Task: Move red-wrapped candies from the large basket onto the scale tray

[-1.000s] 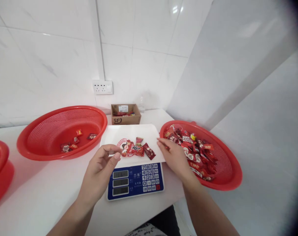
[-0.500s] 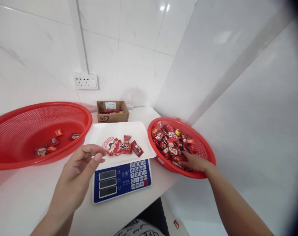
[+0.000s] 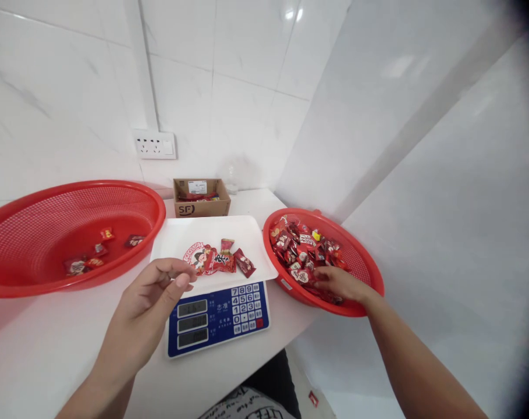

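Observation:
A blue digital scale (image 3: 218, 317) with a white weighing tray (image 3: 212, 233) sits in front of me. Several red wrapped candies (image 3: 220, 260) lie on the tray. My left hand (image 3: 148, 302) hovers at the tray's near left edge, fingers curled loosely and empty. My right hand (image 3: 338, 283) reaches into the red basket (image 3: 369, 273) on the right, fingers down among the many red candies (image 3: 305, 247); what they pinch, if anything, is hidden.
A large red mesh basket (image 3: 50, 195) at left holds several candies (image 3: 93, 256). A small cardboard box (image 3: 201, 198) stands behind the scale near a wall socket (image 3: 155, 145). White tiled walls close in behind and on the right; the counter edge is near me.
My right hand left the scale tray and went into the right basket, then shifted slightly among the candies. The scale display now shows figures. The view panned right.

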Available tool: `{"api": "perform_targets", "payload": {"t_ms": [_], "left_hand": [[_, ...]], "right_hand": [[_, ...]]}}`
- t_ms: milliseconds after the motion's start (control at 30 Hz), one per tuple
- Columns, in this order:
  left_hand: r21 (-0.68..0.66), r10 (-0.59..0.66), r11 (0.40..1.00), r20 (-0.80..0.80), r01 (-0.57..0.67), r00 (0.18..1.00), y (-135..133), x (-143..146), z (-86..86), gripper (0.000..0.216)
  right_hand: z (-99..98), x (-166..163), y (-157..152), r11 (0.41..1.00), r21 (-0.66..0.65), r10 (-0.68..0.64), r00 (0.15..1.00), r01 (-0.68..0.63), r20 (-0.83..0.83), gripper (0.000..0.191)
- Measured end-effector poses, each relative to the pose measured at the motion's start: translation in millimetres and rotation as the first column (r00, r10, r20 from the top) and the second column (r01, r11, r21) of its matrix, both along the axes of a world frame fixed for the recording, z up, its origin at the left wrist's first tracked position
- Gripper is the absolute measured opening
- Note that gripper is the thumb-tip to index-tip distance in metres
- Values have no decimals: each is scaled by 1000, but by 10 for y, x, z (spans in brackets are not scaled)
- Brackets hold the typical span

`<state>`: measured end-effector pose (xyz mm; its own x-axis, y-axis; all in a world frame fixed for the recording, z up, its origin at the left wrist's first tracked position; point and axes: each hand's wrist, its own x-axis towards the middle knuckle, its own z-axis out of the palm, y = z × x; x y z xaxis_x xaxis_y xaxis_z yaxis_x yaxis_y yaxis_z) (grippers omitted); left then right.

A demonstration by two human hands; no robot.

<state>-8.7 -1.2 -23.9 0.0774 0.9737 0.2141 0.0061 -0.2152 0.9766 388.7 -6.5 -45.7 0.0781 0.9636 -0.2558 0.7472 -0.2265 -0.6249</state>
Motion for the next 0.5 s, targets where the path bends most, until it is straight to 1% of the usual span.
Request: {"api": "perform_targets", "payload": {"t_ms": [100,200,267,333,400,467,500], "left_hand": [[-5,-10,1000,-8,10,1000,-8,-2,-3,13],[-9,-8,1000,-34,8,999,-18,7,21,15],[-19,-21,1000,-61,20,998,-32,31,53,17],[-41,-64,997,-92,61,994,-55,79,89,20],[-73,-141,989,-125,133,982,-86,144,121,22],[-90,-216,975,-164,204,962,-117,206,142,24],[-87,-245,969,-187,233,951,-132,230,148,24]], "right_hand": [[30,-10,38,986,118,-109,993,114,-45,28],[132,-113,49,937,246,-232,968,248,-93,32],[235,-283,21,906,307,-257,955,292,-150,33],[341,-542,-37,898,334,-219,949,286,-226,35],[430,-864,-110,912,334,-134,943,238,-305,34],[496,-1201,-180,948,304,59,883,97,-465,27],[521,-1359,-208,957,289,137,846,21,-516,24]]}}
